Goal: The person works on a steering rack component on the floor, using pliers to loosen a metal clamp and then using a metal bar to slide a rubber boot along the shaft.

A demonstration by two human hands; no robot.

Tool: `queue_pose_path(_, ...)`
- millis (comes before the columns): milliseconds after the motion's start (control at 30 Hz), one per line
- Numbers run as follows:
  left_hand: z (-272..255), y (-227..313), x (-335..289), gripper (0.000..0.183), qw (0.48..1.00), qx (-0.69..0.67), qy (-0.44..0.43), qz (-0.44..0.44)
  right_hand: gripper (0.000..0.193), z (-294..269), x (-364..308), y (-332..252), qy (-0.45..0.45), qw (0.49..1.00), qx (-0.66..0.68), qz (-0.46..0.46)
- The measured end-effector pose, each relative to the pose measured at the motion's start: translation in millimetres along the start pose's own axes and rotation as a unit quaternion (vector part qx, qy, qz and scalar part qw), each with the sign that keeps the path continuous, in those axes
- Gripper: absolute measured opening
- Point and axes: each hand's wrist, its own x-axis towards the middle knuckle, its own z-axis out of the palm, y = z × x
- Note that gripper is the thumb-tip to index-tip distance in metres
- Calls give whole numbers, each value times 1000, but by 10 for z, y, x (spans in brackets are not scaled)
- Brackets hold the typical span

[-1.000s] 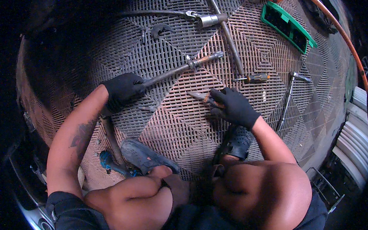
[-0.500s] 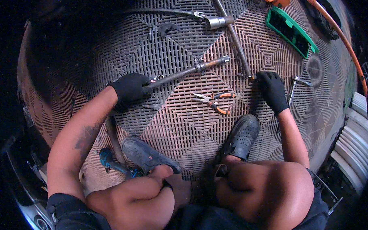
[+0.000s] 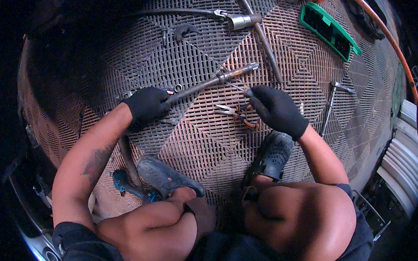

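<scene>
My left hand (image 3: pixel 147 107), in a black glove, is closed around the lower end of a long metal shaft (image 3: pixel 197 87). The shaft slants up to the right, with a collar (image 3: pixel 224 76) along it and a rusty band near its bright tip. In my gloved right hand (image 3: pixel 280 110) is a thin screwdriver (image 3: pixel 237 87), gripped at its handle. Its blade points at the collar; whether the tip touches cannot be told. Orange-and-black pliers (image 3: pixel 236 112) lie on the floor just left of my right hand, their handles partly behind its fingers.
Ahead lie a bar (image 3: pixel 266 48), a large socket (image 3: pixel 243 22) and a curved dark metal piece (image 3: pixel 185 32). A green tray (image 3: pixel 329 32) and an orange hose (image 3: pixel 384 30) are far right, a ratchet (image 3: pixel 330 105) nearer. A blue power tool (image 3: pixel 123 182) rests by my left shoe.
My right hand has moved left and nearer, bringing the screwdriver from beside the bar's end to the shaft's collar. My left hand keeps its hold on the shaft, nearly still.
</scene>
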Motion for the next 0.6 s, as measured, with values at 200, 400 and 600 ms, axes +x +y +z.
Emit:
queue_pose_path(200,-26,45,-40,34,1000,1,20,4,25,136,122,-42,28,997,-73,9)
queue_pose_path(400,35,-64,15,35,999,19,17,21,24,110,138,-48,45,995,-85,21)
queue_pose_path(600,49,-123,47,38,999,21,9,46,25,89,182,-145,24,997,-61,40)
